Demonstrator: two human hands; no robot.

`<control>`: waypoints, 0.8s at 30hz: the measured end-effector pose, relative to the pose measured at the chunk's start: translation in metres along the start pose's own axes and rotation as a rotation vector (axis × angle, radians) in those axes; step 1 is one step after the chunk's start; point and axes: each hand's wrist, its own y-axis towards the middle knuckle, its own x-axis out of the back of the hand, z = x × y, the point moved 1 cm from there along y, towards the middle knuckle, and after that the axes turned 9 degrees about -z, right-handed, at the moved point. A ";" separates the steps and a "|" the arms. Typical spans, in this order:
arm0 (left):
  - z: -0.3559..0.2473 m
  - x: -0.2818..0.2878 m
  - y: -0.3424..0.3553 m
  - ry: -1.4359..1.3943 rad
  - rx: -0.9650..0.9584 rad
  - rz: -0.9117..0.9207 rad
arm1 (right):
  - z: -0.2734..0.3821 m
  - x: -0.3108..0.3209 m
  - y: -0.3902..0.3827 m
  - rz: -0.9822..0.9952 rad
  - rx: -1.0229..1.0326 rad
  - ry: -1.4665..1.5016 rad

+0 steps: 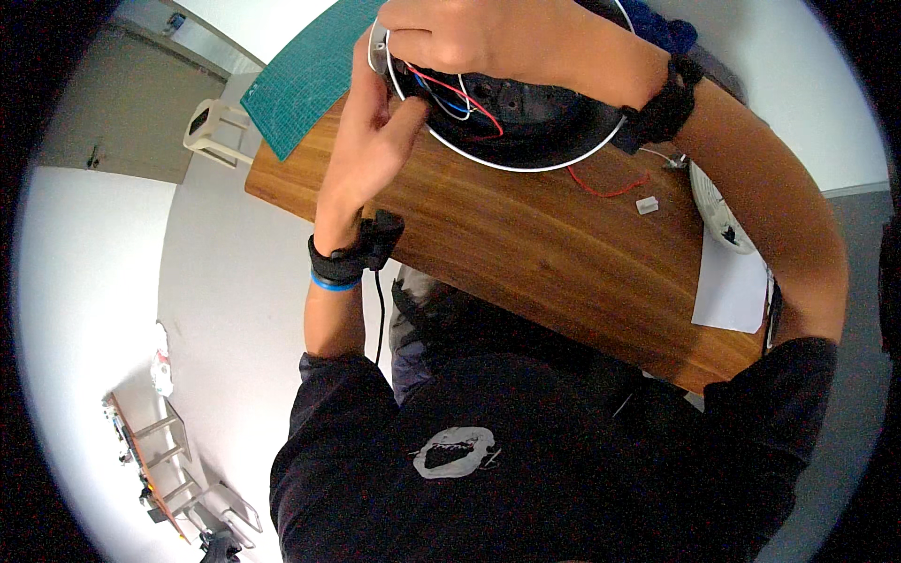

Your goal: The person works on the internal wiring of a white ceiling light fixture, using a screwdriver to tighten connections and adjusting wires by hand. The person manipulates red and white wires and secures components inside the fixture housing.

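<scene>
A round, deep black housing (563, 113) with a white rim is at the far edge of the view, over the wooden table. Red, white and blue wires (483, 111) run loosely inside it. My left hand (371, 155) grips its left rim, thumb toward the inside and fingers behind the edge. Beside it, a small pale metal piece (378, 47) sits against the rim. My right hand (450, 38) reaches across the housing and is closed at the upper left rim; its fingertips and whatever they hold are hidden. Black bands wrap both wrists.
On the wooden table (554, 249) lie a red wire (610, 193), a small white connector (648, 205), a white ribbed part (715, 206) and white paper (727, 286). A green cutting mat (300, 89) covers the far left. A pale stool (225, 127) stands beyond the left edge.
</scene>
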 end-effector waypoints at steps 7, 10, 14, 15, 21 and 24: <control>0.003 -0.004 0.011 -0.011 -0.140 -0.007 | -0.004 0.000 -0.002 -0.008 -0.033 -0.049; 0.014 0.004 0.010 -0.010 -0.119 0.001 | -0.002 0.002 0.004 0.015 -0.009 -0.106; 0.032 0.011 0.014 -0.106 -0.043 -0.018 | -0.001 -0.009 -0.001 -0.026 -0.018 -0.117; 0.031 0.009 0.014 -0.105 -0.047 -0.020 | -0.002 -0.013 -0.003 -0.048 -0.027 -0.108; 0.007 0.000 0.012 0.023 -0.182 0.013 | -0.002 -0.005 0.003 -0.045 -0.076 -0.106; 0.000 0.000 0.010 -0.027 -0.056 0.003 | -0.005 0.008 0.010 0.051 -0.159 -0.095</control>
